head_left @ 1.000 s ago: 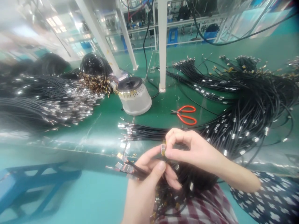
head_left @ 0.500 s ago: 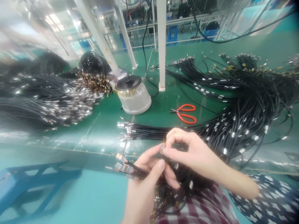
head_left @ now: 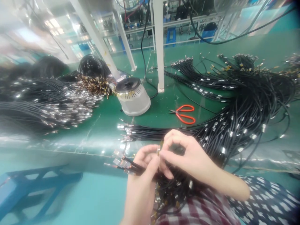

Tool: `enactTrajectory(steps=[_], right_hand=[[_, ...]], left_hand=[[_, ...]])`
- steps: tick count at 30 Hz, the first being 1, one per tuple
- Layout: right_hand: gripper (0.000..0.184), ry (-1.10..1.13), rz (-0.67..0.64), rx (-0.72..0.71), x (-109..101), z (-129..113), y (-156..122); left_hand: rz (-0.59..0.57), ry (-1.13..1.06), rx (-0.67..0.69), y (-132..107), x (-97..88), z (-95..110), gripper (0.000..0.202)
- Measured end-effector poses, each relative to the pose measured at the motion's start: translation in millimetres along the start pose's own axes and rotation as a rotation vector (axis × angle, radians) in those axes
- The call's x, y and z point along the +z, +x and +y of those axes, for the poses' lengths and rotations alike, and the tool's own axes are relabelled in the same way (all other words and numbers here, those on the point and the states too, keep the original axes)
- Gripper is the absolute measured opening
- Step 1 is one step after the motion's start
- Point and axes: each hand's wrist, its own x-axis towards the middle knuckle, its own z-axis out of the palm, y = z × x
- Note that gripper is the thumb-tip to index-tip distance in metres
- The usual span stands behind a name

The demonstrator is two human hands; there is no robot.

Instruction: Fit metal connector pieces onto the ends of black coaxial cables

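Through the head camera I am watching both bare hands working close together just over the near edge of the green worktop (head_left: 107, 117). The left hand (head_left: 145, 182) is gripping a few black cables (head_left: 134, 165), whose metal connectors (head_left: 118, 162) are sticking out past its outer side toward the left. Its thumb and forefinger are closing in on a small metal piece (head_left: 158, 150), and the rest of its fingers are curling underneath. The right hand (head_left: 192, 159) is pinching that same piece between thumb and forefinger, so the piece is sitting right where the two hands are meeting; I am not making out its exact shape, as the fingertips are covering most of it. More cables with metal ends (head_left: 173, 190) are hanging below the hands, over a checkered cloth (head_left: 197, 209), and a patterned sleeve (head_left: 264, 193) is covering the right elbow. On the worktop behind the hands, a flat bundle of cables (head_left: 145, 132) is pointing its silver ends left and is joining a large heap (head_left: 243, 100) on the right. Red-handled scissors (head_left: 178, 112) are lying open beyond that bundle, and a white round device with a black top (head_left: 133, 104) is standing to their left. Farther left, another pile of cables (head_left: 70, 103) is spreading its shiny ends toward the device.
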Motion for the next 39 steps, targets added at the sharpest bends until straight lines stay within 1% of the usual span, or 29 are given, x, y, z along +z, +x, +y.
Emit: enactTrajectory(steps=[3, 6, 8, 10, 12, 17, 21, 24, 29, 34, 37, 39], right_hand=[[0.014, 0.012, 0.000, -0.004, 0.3, -0.4, 0.7], [0.011, 0.021, -0.008, -0.015, 0.0, 0.2, 1.5], [0.007, 0.072, -0.050, 0.015, -1.3, 1.7, 2.2], [0.009, 0.128, -0.077, 0.067, -2.8, 3.8, 2.9], [0.013, 0.157, -0.061, 0.096, -3.6, 5.8, 3.1], [0.012, 0.159, -0.019, 0.027, 1.3, 8.5, 2.1], [0.006, 0.165, 0.007, 0.003, 7.1, 9.6, 3.5], [0.012, 0.175, 0.032, -0.024, 9.0, 9.8, 5.0], [0.015, 0.203, 0.022, -0.028, 9.9, 6.4, 7.6], [0.017, 0.227, -0.027, 0.021, 9.3, 1.2, 12.7], [0.016, 0.305, -0.114, 0.080, 7.2, 1.5, 16.6], [0.015, 0.363, -0.185, 0.086, 5.7, 3.3, 18.7]], left_hand=[[-0.042, 0.016, -0.033, 0.8, -2.4, 1.7, 0.010], [-0.048, -0.013, -0.039, 3.1, -5.6, 2.1, 0.011], [-0.048, -0.041, -0.042, 4.1, -7.2, 2.0, 0.011], [-0.045, -0.059, -0.049, 4.4, -7.9, 2.0, 0.013], [-0.043, -0.067, -0.053, 4.5, -8.1, 2.1, 0.014], [-0.052, -0.078, -0.058, 5.1, -8.6, 1.7, 0.015], [-0.053, -0.092, -0.060, 6.0, -10.0, 1.2, 0.014], [-0.043, -0.093, -0.065, 6.1, -9.9, 0.8, 0.017], [0.008, -0.117, -0.068, 6.6, -6.9, -0.3, 0.016], [-0.030, -0.156, -0.071, 5.7, -6.2, -1.4, 0.016], [-0.072, -0.151, -0.064, 5.3, -7.2, -1.6, 0.019], [-0.112, -0.144, -0.068, 5.6, -7.6, -1.6, 0.022]])
